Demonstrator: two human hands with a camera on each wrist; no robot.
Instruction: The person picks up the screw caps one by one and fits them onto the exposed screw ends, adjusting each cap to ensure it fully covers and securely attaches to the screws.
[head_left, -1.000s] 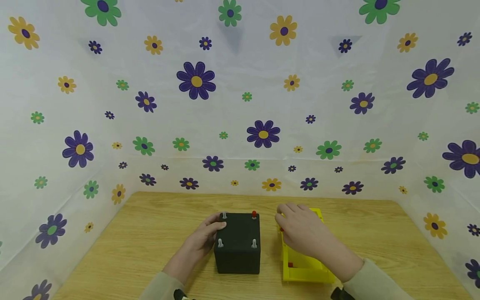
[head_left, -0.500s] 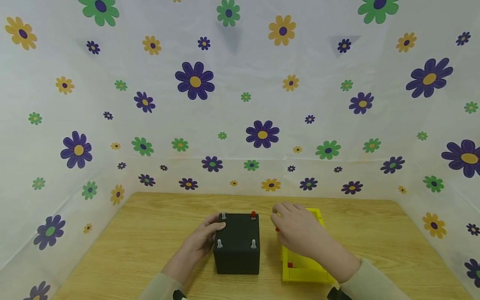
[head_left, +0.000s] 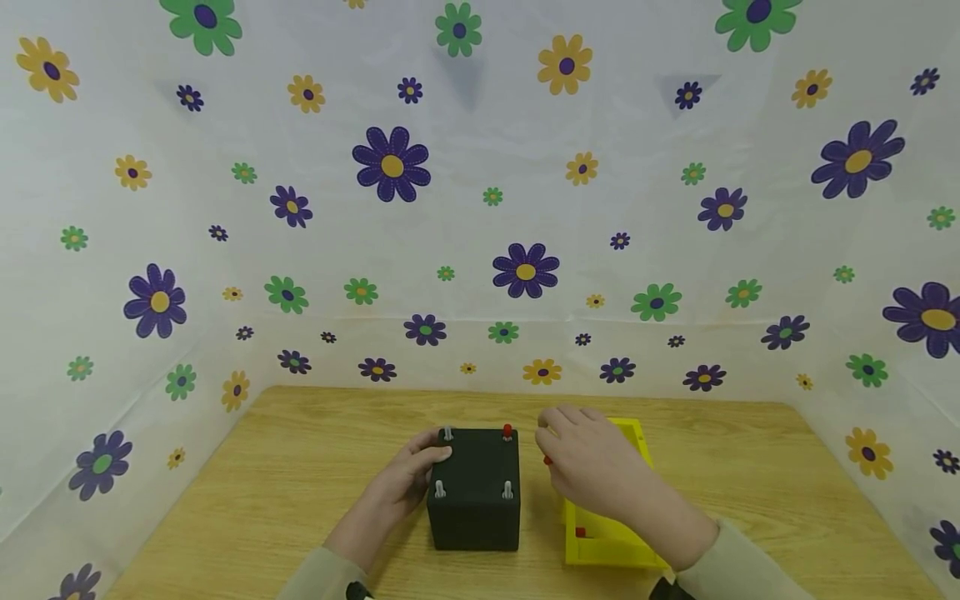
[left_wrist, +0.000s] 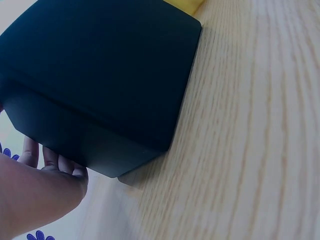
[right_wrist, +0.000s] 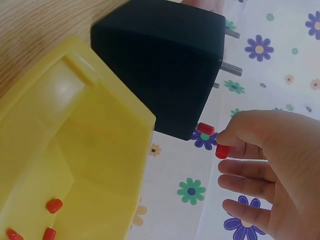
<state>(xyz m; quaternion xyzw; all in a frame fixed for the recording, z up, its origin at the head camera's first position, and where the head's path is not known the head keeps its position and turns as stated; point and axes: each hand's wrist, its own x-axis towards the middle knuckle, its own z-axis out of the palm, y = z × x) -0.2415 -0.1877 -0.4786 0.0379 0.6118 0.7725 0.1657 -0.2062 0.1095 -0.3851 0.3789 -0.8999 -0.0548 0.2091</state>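
A black box [head_left: 476, 521] with a threaded metal stud [head_left: 440, 489] near each top corner stands on the table. The far right stud carries a red cap [head_left: 507, 431]; the other studs are bare. My left hand [head_left: 399, 477] holds the box at its left side, thumb on the top edge and fingers behind. Between thumb and index finger, my right hand [head_left: 596, 467] pinches another small red cap [right_wrist: 222, 151], its other fingers apart. It hovers above the left edge of the yellow bin [head_left: 609, 553], to the right of the box.
Several loose red caps lie in the bin, one of them a red cap [right_wrist: 54, 205] near its wall. The wooden table [head_left: 315, 442] meets a flower-patterned white sheet [head_left: 322, 250] at the back and sides.
My right hand has moved left from over the yellow bin toward the black box, carrying the red cap. The left hand and the box have stayed in place.
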